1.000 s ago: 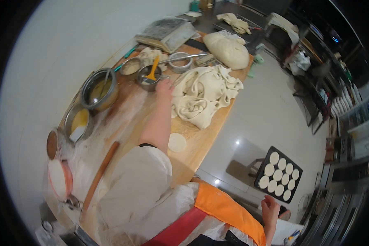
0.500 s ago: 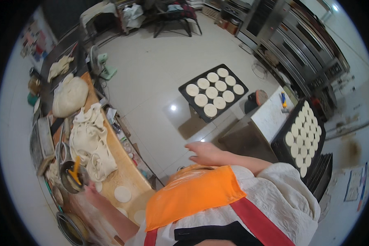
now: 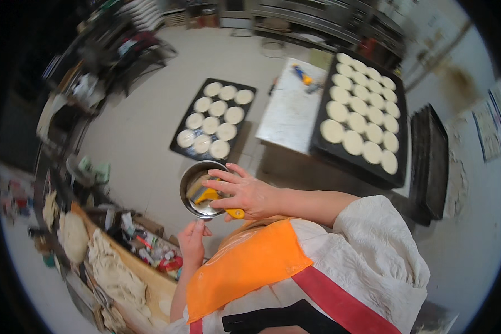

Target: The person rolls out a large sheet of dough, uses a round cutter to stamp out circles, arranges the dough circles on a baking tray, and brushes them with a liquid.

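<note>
Nearest is the orange apron [image 3: 250,267]. In front of it the left hand [image 3: 192,238] has its fingers closed on the near side of the pot [image 3: 205,210], where a handle is mostly hidden. The right hand [image 3: 254,196] reaches across the pot's right rim, fingers spread; the brush [image 3: 207,195] lies beneath them, bristle end in the pot, yellow handle out over the rim. Whether they grip it I cannot tell. The pot is held up between the two desks.

At lower left, the wooden desk [image 3: 155,285] carries a dough sheet [image 3: 114,270] along its right edge, with a dough lump [image 3: 72,236] toward its far end. On the right, the large tray [image 3: 339,159] of dough rounds [image 3: 358,106] covers the right side of the white desk [image 3: 281,119]; a yellow-and-blue tool [image 3: 302,75] lies near that desk's far edge. Beyond the pot, the small tray [image 3: 179,150] bears twelve rounds. The floor [image 3: 150,83] stretches behind it.
</note>
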Tool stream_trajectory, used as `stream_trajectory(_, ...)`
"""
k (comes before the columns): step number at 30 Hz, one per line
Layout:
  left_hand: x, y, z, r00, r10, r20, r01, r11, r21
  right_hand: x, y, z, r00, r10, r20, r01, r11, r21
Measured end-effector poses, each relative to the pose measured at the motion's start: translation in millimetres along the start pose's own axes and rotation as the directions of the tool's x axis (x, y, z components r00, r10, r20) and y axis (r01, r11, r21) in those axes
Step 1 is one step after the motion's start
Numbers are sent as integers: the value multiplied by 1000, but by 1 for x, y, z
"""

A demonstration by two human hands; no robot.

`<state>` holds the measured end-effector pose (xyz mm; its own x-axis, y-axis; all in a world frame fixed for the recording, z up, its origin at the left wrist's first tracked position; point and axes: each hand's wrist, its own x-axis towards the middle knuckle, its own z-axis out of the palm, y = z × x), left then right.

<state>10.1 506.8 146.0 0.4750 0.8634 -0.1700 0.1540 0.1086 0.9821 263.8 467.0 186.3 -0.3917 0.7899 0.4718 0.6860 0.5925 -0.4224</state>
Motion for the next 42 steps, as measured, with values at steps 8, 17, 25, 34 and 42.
stream_trajectory(8,79,69,174,963,19,270,-33,998,47,-151,41,-156,10,856,-517,-175,511,842)
stream_trajectory(17,133,57,249,940,65,336,-12,987,-158,-280,106,-155,-341,887,-311,-15,326,945)
stream_trajectory(25,193,61,254,887,99,451,-19,984,-178,-344,27,-245,-271,563,-781,-951,-30,308)
stream_trajectory(34,247,73,265,773,88,629,67,973,-219,-183,106,-180,27,568,-822,-839,460,290)
stream_trajectory(42,272,53,246,759,68,648,71,980,-186,-325,118,-255,-582,543,-605,-685,72,725)
